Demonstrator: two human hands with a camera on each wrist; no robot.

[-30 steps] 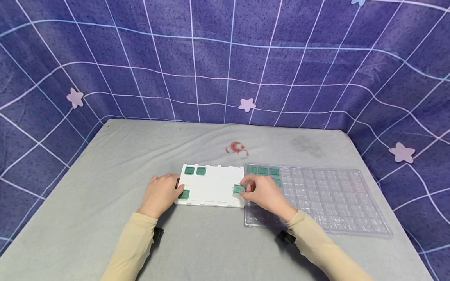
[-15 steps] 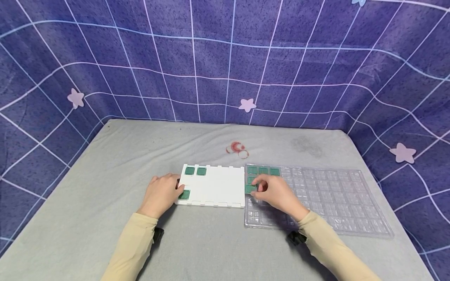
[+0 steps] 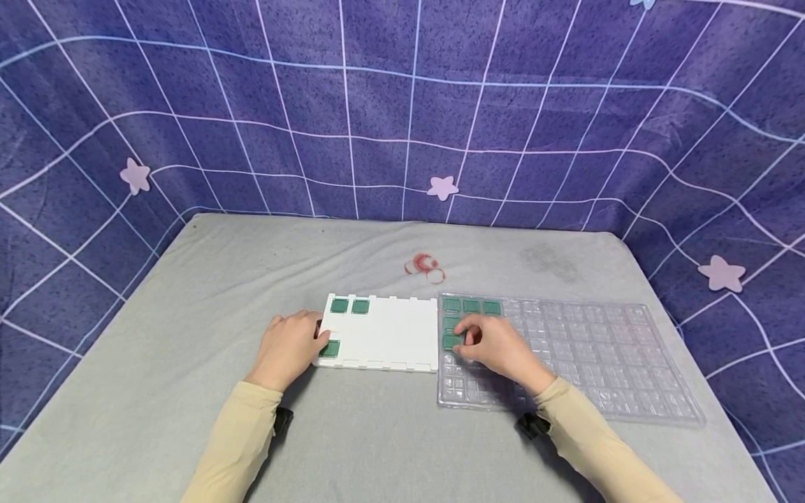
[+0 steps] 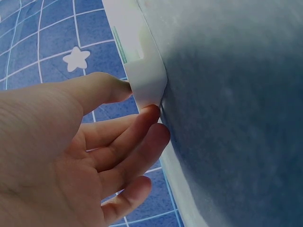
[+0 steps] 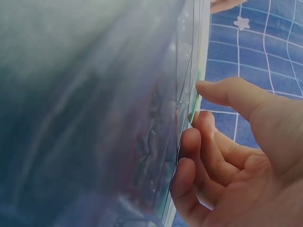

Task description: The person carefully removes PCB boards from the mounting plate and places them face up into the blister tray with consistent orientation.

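Note:
A white rectangular holder lies flat with several green square chips in it, such as the chip at its back left corner. My left hand grips the holder's left end, thumb on the top face; in the left wrist view the thumb and fingertips of the hand pinch its edge. Over the left columns of the clear compartment tray, my right hand pinches a green chip at a third-row compartment. In the right wrist view the hand holds a thin green edge by the tray.
More green chips sit in the tray's back left compartments. The tray stands right beside the holder's right edge. A grey cloth covers the table, with a red printed mark behind the holder. Purple gridded fabric hangs behind.
My right hand has moved right, from the holder's right end to the tray, carrying a green chip, which now lies lower at the third row. My left hand has stayed on the holder.

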